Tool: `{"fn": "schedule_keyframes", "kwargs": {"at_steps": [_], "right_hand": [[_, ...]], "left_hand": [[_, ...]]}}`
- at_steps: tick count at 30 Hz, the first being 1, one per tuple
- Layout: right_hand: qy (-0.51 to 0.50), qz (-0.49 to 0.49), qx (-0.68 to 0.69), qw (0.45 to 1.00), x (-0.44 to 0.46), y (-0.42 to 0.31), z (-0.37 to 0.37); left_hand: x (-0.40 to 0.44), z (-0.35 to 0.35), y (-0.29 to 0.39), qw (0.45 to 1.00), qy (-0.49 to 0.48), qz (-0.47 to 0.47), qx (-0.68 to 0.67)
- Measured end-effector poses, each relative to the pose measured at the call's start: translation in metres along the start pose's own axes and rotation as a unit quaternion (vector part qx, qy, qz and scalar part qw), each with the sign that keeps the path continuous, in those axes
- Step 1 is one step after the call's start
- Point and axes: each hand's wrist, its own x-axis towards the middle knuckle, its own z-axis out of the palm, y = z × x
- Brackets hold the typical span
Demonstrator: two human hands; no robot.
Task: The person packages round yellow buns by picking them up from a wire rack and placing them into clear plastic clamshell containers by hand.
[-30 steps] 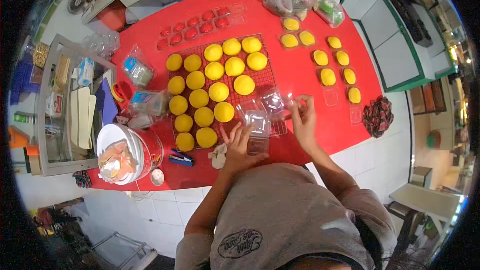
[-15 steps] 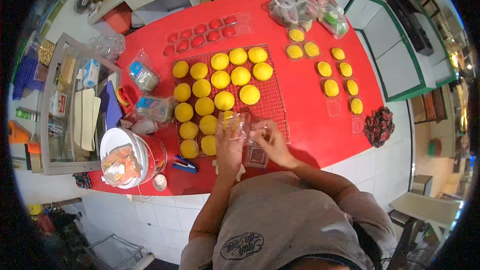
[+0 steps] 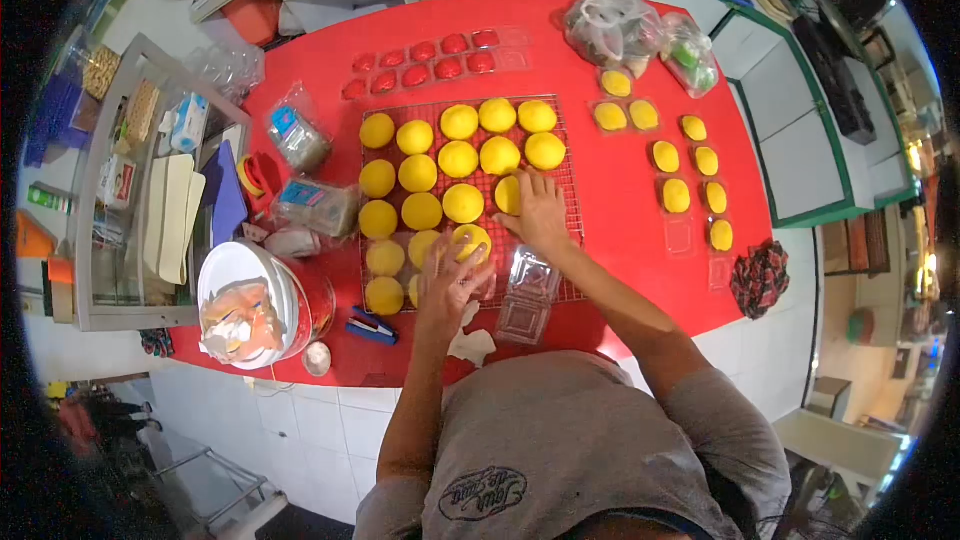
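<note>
My right hand [image 3: 541, 212] has its fingers curled round a yellow bun [image 3: 507, 195] on the wire cooling rack [image 3: 572, 270]. Over the rack's near edge, my left hand [image 3: 447, 285] holds a clear plastic container [image 3: 486, 287], its outline faint against the buns beneath. One yellow bun [image 3: 471, 242] shows at the left fingertips. Several more yellow buns [image 3: 462, 203] sit in rows on the rack. Just right of the left hand lies an open clear plastic container [image 3: 528, 295] with square compartments.
Red buns in clear trays [image 3: 448, 69] lie at the back; packed yellow buns [image 3: 676, 195] stand at right. A white bucket [image 3: 245, 270], blue stapler [image 3: 371, 326] and bagged packs [image 3: 315, 206] are at left. Plastic bags [image 3: 610, 25] sit at the back right of the red table [image 3: 620, 270].
My right hand has left the plastic container at the left hand and reached forward onto a yellow bun. My left hand has lowered and shifted slightly left with the container. The view has shifted a little.
</note>
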Motion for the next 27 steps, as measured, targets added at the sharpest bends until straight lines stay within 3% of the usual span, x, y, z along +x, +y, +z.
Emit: {"fn": "schedule_keyframes", "kwargs": {"at_steps": [1, 2, 4, 6, 11, 13, 15, 18, 21, 22, 24, 26, 27], "right_hand": [[-0.002, -0.002, 0.002, 1.000, 0.001, 0.000, 0.005], [-0.026, 0.006, -0.001, 1.000, 0.002, 0.001, 0.008], [-0.073, 0.024, -0.006, 0.997, 0.004, 0.002, 0.012], [-0.095, 0.033, -0.010, 0.995, 0.004, 0.007, 0.016], [-0.111, 0.060, 0.071, 0.989, 0.004, 0.020, 0.014], [-0.114, 0.115, 0.289, 0.944, 0.004, 0.016, -0.006], [-0.114, 0.166, 0.490, 0.848, 0.004, 0.006, -0.035], [-0.171, 0.162, 0.492, 0.838, 0.003, -0.022, -0.094], [-0.195, 0.088, 0.538, 0.816, -0.003, -0.044, -0.126], [-0.189, 0.069, 0.524, 0.828, -0.006, -0.047, -0.126], [-0.178, 0.030, 0.495, 0.850, -0.011, -0.053, -0.127], [-0.171, 0.007, 0.480, 0.860, -0.015, -0.058, -0.127], [-0.163, -0.020, 0.442, 0.882, -0.017, -0.059, -0.126]], "left_hand": [[0.000, 0.001, 0.000, 1.000, 0.001, -0.003, 0.000], [0.001, 0.003, 0.000, 0.983, 0.020, -0.034, -0.181], [0.003, 0.007, 0.001, 0.848, 0.059, -0.088, -0.519], [0.006, 0.006, 0.004, 0.736, 0.076, -0.109, -0.664], [0.010, -0.002, 0.007, 0.645, 0.074, -0.126, -0.750], [0.006, 0.025, -0.017, 0.762, 0.071, -0.089, -0.638], [0.004, 0.041, -0.030, 0.835, 0.067, -0.060, -0.543], [0.006, 0.043, -0.028, 0.875, 0.052, -0.084, -0.475], [0.012, 0.032, -0.016, 0.892, 0.034, -0.113, -0.437], [0.014, 0.029, -0.009, 0.806, 0.053, -0.140, -0.572], [0.021, 0.014, 0.011, 0.574, 0.085, -0.183, -0.793], [0.021, 0.008, 0.017, 0.435, 0.099, -0.196, -0.873], [0.019, 0.007, 0.018, 0.677, 0.100, -0.175, -0.708]]}}
